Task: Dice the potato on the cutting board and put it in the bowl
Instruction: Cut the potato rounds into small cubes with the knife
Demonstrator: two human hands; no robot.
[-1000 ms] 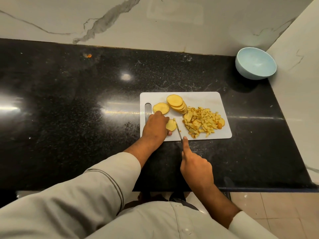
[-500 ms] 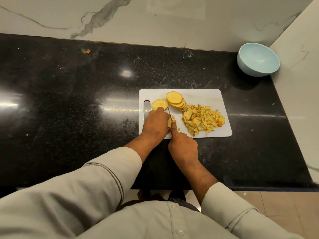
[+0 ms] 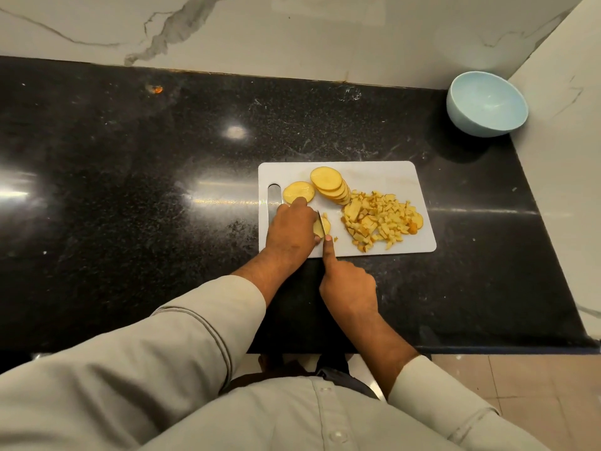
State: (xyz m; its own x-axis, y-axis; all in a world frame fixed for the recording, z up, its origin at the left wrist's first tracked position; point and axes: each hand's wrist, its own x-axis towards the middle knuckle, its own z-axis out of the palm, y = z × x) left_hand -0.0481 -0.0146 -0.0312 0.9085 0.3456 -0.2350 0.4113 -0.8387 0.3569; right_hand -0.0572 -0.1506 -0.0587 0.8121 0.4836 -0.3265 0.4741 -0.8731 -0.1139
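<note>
potato slice point(image 3: 322, 226) is lying at the near left of the white cutting board point(image 3: 383, 172), pinned under the curled fingers of the left hand point(image 3: 292, 231) so it is not sliding while the knife point(image 3: 321, 222) is passing through it. the right hand point(image 3: 349, 288) is clenched around the knife handle, forefinger stretched along the spine, likely for steadier downward pressure. a fanned stack of slices point(image 3: 331, 187) and a single slice point(image 3: 298, 192) are waiting at the board's far side, and the diced pile point(image 3: 380, 222) is sitting to the right, kept apart from the uncut pieces. the pale blue bowl point(image 3: 486, 104) is standing well apart in the bench point(image 3: 130, 190) corner. compared with half a second ago, the right hand is sitting nearer the person, so the knife is drawing back through the slice.
</note>
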